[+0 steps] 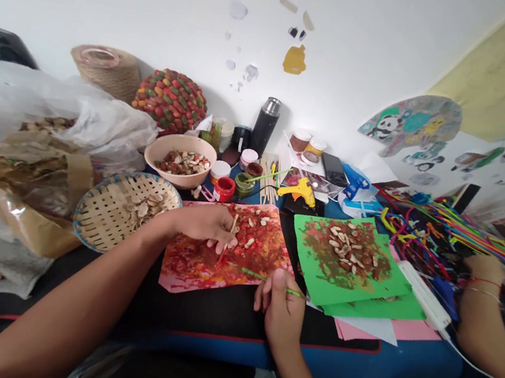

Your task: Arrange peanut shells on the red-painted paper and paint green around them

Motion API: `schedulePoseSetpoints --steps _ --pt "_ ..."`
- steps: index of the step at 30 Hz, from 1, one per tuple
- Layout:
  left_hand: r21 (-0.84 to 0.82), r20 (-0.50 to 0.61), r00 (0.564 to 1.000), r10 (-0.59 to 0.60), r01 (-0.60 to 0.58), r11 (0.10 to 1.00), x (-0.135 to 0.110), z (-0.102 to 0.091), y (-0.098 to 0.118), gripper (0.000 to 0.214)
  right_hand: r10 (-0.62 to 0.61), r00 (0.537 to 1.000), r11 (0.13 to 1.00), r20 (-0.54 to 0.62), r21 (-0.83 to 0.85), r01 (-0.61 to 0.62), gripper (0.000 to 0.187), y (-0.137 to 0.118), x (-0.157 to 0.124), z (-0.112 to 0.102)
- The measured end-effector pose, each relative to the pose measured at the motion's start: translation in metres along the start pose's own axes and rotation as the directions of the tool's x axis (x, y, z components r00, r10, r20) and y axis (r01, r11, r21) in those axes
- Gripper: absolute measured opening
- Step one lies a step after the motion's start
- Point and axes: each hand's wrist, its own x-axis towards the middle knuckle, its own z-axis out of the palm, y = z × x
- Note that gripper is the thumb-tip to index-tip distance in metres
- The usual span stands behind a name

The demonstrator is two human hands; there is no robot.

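Note:
My left hand (pixel 204 224) rests on a pink sheet (pixel 222 249) smeared with red and orange paint, fingers closed on a thin wooden stick (pixel 232 228) among several painted shells. My right hand (pixel 280 301) sits at the sheet's lower right corner, pinching a green brush (pixel 261 275) that lies across the paper. Both hands are over the black mat near the table's front edge.
A woven basket (pixel 106 215) with shells lies left, a pink bowl (pixel 161 150) behind it. Paint pots (pixel 224 188), a yellow glue gun (pixel 300 189) and a flask (pixel 264 125) stand behind. A green painted sheet (pixel 392 285) lies right. Another person's hands (pixel 486 276) work at the far right.

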Motion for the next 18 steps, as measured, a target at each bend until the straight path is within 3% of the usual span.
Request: schedulePoseSetpoints --steps 9,18 --pt "0.002 -0.008 1.0 0.012 -0.012 1.0 0.0017 -0.0001 -0.0031 0.044 -0.025 0.998 0.999 0.058 -0.022 0.026 0.066 -0.0044 -0.0066 0.005" --pt "-0.014 0.003 1.0 0.006 -0.006 1.0 -0.0006 -0.0023 -0.0027 0.048 -0.003 1.0 1.0 -0.003 -0.014 0.003 0.064 -0.0038 -0.0054 0.0003"
